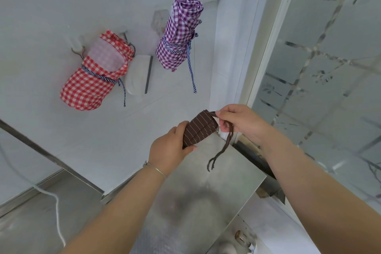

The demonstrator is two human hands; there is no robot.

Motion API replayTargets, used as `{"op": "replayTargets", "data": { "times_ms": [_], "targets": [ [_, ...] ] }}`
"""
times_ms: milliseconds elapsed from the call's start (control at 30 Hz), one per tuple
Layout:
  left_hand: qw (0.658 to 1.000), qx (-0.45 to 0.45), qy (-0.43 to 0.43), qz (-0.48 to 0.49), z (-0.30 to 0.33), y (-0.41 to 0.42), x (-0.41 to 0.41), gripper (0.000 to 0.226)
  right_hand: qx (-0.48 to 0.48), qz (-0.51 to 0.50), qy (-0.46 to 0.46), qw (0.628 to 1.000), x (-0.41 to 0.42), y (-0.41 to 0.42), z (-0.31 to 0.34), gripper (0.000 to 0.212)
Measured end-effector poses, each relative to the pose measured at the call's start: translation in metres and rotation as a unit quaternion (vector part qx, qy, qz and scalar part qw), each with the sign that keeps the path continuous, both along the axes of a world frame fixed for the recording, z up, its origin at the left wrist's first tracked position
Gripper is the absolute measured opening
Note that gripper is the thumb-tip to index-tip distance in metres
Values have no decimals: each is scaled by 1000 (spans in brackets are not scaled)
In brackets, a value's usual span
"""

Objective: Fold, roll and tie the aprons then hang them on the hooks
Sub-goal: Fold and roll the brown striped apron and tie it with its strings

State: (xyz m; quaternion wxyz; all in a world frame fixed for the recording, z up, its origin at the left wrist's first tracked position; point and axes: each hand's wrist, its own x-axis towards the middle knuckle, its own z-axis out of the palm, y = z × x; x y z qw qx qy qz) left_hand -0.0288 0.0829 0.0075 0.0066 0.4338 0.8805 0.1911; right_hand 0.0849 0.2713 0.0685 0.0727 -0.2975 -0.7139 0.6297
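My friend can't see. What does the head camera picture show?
Two hands hold a rolled brown striped apron: the left hand grips the roll, the right hand pinches its strings. On the white wall behind hang a red checked apron roll and a purple one.

Both hands raised, left hand [169, 148] curled, right hand [237, 121] pinching.

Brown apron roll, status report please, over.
Left hand grips brown striped roll. Right hand pinches its tie. Red roll, purple roll hung. Nothing in the way.
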Motion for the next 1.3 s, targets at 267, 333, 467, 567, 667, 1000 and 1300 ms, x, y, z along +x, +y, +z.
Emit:
{"op": "replayTargets", "data": {
  "times_ms": [267,333,467,567,667,1000,1300],
  "targets": [
    [997,5,-35,64,0,10,4,71,-152,-35,31,987,-2,-2,15,17],
    [988,45,-114,90,2,16,6,72,-153,-34,28,987,-5,-17,12,14],
    [969,117,-195,100,7,28,14,65,-115,-58,47,990,-13,-36,2,16],
    [958,144,-221,115,9,33,17,57,-143,-73,60,985,-12,-40,4,18],
    [938,172,-272,132,15,39,19,43,-120,-17,31,992,-9,-52,3,12],
    [813,275,-501,105,19,52,14,31,-146,-5,49,988,2,-61,-6,13],
    [625,286,-716,125,26,50,15,59,-50,-46,52,996,3,-66,-10,11]
  ]
}}
